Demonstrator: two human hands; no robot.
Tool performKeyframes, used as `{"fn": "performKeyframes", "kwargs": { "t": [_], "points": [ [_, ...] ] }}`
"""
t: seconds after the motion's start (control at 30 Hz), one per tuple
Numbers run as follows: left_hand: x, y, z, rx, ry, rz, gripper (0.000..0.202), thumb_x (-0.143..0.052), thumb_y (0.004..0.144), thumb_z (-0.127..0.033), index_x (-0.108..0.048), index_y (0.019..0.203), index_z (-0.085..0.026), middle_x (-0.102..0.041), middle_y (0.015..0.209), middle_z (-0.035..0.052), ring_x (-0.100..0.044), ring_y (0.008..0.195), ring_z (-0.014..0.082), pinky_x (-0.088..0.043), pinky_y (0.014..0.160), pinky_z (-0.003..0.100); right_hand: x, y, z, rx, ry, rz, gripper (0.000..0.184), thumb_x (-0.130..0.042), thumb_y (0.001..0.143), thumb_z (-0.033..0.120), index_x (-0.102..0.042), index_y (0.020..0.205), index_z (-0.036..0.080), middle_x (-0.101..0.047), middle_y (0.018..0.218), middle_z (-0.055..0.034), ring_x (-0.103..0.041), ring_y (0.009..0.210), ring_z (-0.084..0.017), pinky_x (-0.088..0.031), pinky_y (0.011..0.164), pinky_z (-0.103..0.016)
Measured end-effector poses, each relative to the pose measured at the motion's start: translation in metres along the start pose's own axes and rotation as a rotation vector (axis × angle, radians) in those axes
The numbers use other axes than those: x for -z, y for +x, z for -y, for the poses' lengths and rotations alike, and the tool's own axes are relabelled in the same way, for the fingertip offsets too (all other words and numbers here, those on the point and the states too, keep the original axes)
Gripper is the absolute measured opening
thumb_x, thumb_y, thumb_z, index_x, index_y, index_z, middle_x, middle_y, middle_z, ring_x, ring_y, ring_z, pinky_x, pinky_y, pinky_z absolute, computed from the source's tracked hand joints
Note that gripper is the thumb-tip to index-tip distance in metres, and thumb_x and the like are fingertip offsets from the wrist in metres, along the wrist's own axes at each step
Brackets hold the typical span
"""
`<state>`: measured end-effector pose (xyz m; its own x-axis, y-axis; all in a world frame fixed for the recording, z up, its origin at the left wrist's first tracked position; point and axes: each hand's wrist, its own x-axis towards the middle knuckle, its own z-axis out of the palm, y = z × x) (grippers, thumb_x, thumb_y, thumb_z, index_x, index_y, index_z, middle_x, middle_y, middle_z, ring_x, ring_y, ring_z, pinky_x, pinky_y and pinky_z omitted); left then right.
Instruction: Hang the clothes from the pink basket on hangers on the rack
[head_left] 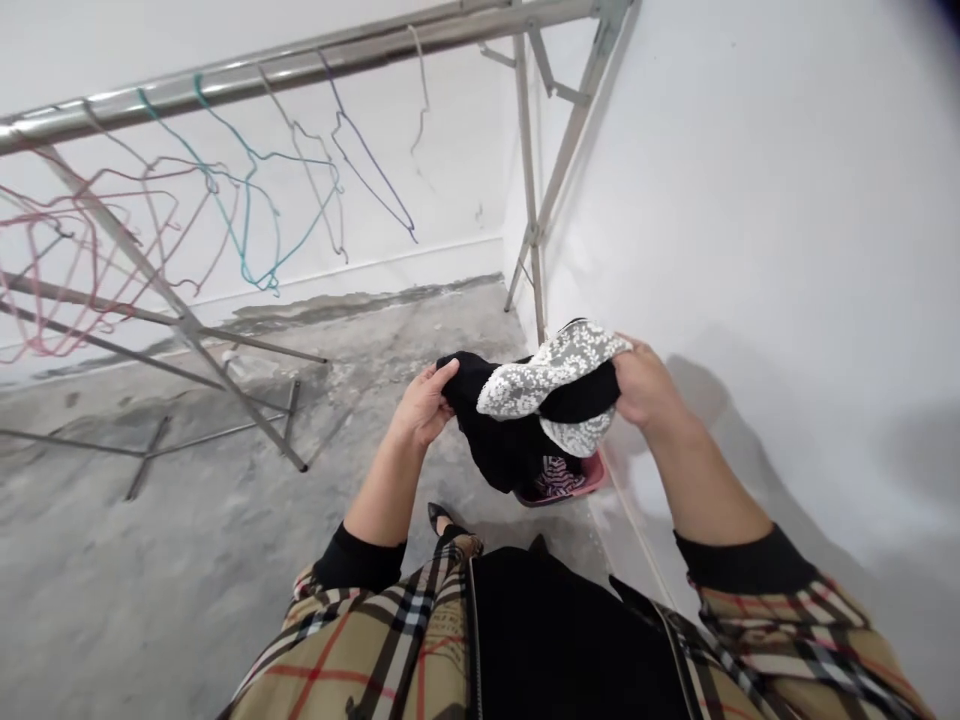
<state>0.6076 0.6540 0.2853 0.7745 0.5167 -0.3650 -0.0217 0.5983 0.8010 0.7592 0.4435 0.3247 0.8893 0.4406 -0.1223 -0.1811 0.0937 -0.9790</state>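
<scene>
A black garment trimmed with white lace is held bunched at waist height, in front of a white wall. It is gripped at one end by the left hand and at the other by the right hand. The hands are set apart, each closed on the cloth, with the lace folded over the top near the right hand.

Directly below the garment, a pink laundry basket is seen on the concrete floor close against the wall, with a striped piece of clothing lying inside it.

Above and to the left, a steel drying rail is hung with wire hangers. A teal hanger, a purple hanger and a tangle of pink hangers can be made out, and every one is bare.

Judged from this, the work appears to be at an early stage. Nothing has been put on the rail, one garment has been lifted clear of the basket but is not yet spread or placed on a hanger, and at least one more piece is left in the basket. How much lies beneath the striped piece cannot be told, as most of the basket is hidden behind the garment.
</scene>
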Motion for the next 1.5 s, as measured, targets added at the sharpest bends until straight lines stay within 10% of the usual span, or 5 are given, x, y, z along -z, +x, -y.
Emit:
{"fn": "performKeyframes", "kwargs": {
  "t": [0.43,0.73,1.1,1.3,1.5],
  "points": [
    [0.103,-0.001,-0.025,0.043,0.0,0.144,0.046,-0.086,0.058,-0.03,-0.057,0.092,-0.018,-0.043,0.056,-0.01,-0.032,0.04,0.0006,-0.024,0.04,0.013,-0.149,-0.048,0.099,0.226,-0.131,0.194,0.032,-0.055,0.079,0.003,-0.064,0.108,0.01,-0.07,0.077,-0.0002,-0.068,0.073,-0.013,-0.055,0.078,-0.033],
    [0.095,-0.052,-0.05,-0.658,0.293,0.146,0.061,-0.072,0.074,-0.05,-0.046,0.122,-0.023,-0.059,0.091,0.0014,-0.054,0.065,0.0099,-0.045,0.06,0.024,-0.226,-0.053,0.066,0.273,-0.319,0.281,0.039,-0.057,0.082,0.01,-0.061,0.119,0.018,-0.068,0.093,-0.0003,-0.067,0.084,-0.015,-0.055,0.077,-0.033],
    [0.166,-0.007,-0.077,-0.808,0.705,0.207,0.055,-0.06,0.074,-0.015,-0.05,0.128,-0.021,-0.068,0.105,0.0066,-0.065,0.091,0.0218,-0.052,0.086,0.039,-0.26,-0.056,0.062,0.23,-0.346,0.32,0.04,-0.057,0.079,0.009,-0.061,0.116,0.022,-0.067,0.088,-0.0007,-0.065,0.08,-0.016,-0.056,0.071,-0.031],
    [0.186,-0.018,-0.075,-1.102,0.871,-0.457,0.034,-0.064,0.079,-0.023,-0.058,0.112,-0.021,-0.059,0.118,0.0113,-0.051,0.117,0.0273,-0.04,0.102,0.046,-0.273,-0.056,0.055,0.181,-0.308,0.359,0.041,-0.059,0.078,0.011,-0.062,0.117,0.021,-0.065,0.085,-0.0007,-0.063,0.074,-0.014,-0.056,0.069,-0.032],
    [0.172,-0.028,-0.027,-1.101,0.715,-0.323,0.028,-0.064,0.084,-0.033,-0.056,0.108,-0.021,-0.06,0.106,0.0079,-0.058,0.096,0.0196,-0.047,0.083,0.033,-0.288,-0.061,0.052,0.139,-0.291,0.416,0.041,-0.062,0.076,0.014,-0.062,0.116,0.022,-0.062,0.08,0.0,-0.062,0.069,-0.013,-0.054,0.064,-0.03]
  ]
}}
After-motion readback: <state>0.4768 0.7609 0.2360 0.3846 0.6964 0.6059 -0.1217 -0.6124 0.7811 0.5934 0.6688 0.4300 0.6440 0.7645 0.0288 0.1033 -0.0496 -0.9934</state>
